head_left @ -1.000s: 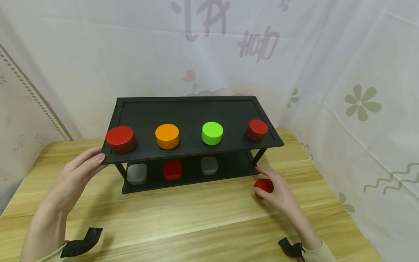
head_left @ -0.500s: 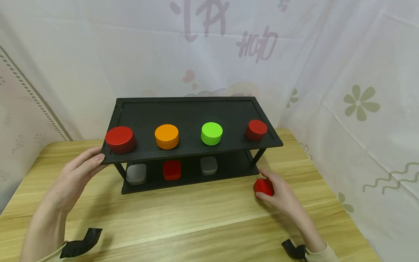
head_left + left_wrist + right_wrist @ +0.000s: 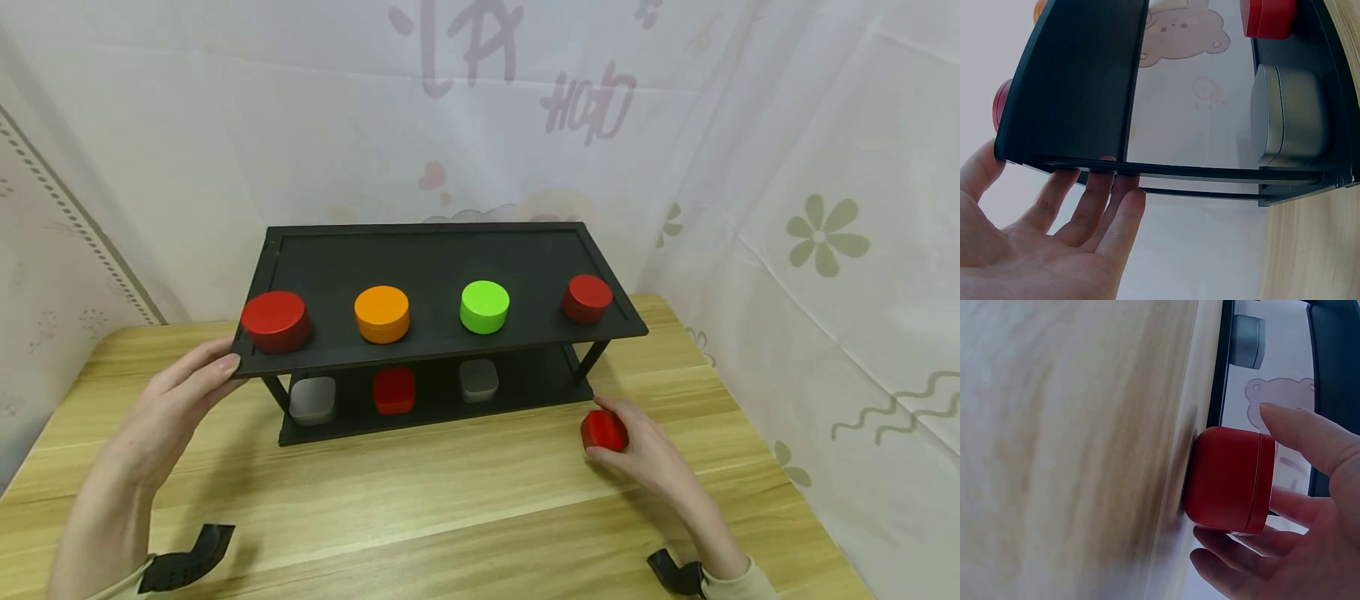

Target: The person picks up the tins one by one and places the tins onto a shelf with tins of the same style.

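Observation:
My left hand [image 3: 187, 387] grips the left front corner of a black two-tier shelf [image 3: 427, 250]. In the left wrist view its thumb lies at the top board and its fingers reach the end bars. My right hand [image 3: 648, 446] is spread loosely around a red square tin [image 3: 602, 430] standing on the table by the shelf's right front corner. The right wrist view shows the thumb [image 3: 1291, 428] apart from the lid, with fingers behind and below the tin; whether they touch it, I cannot tell.
On the upper board stand a large red round tin [image 3: 276, 321], an orange tin [image 3: 382, 314], a green tin [image 3: 484, 307] and a smaller red tin [image 3: 587, 298]. Below are two silver square tins [image 3: 313, 400] and a red one [image 3: 394, 391]. A patterned cloth [image 3: 337, 108] hangs behind.
My right hand has spread and shifted slightly back from the red square tin, uncovering more of it. The tin stays put. My left hand holds the same place on the shelf.

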Available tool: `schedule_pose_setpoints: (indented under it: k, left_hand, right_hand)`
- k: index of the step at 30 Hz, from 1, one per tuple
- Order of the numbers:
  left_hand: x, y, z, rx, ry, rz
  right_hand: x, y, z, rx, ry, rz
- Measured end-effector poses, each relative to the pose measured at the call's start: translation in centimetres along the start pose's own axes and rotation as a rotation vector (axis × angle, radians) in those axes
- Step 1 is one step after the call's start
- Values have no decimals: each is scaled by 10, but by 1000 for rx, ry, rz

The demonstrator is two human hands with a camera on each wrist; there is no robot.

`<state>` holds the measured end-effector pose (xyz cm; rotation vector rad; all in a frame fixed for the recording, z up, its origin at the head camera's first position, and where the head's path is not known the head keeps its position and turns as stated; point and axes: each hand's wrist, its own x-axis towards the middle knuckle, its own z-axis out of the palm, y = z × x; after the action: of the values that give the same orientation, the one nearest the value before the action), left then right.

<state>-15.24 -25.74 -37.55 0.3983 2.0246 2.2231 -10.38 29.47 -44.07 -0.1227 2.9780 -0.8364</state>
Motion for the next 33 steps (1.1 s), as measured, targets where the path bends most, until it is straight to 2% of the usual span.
schedule_pose_setpoints:
  k: [9, 16, 33]
  left_hand:
    - [-1, 0, 0, 6, -17, 11]
    - [0, 1, 0, 13, -2, -9]
    - [-1, 2, 0, 19, -21, -11]
  right_hand:
    - [-1, 0, 0, -22, 1, 20]
    - [-4, 2, -1, -30, 3, 36]
    - [-1, 1, -3, -38, 13, 27]
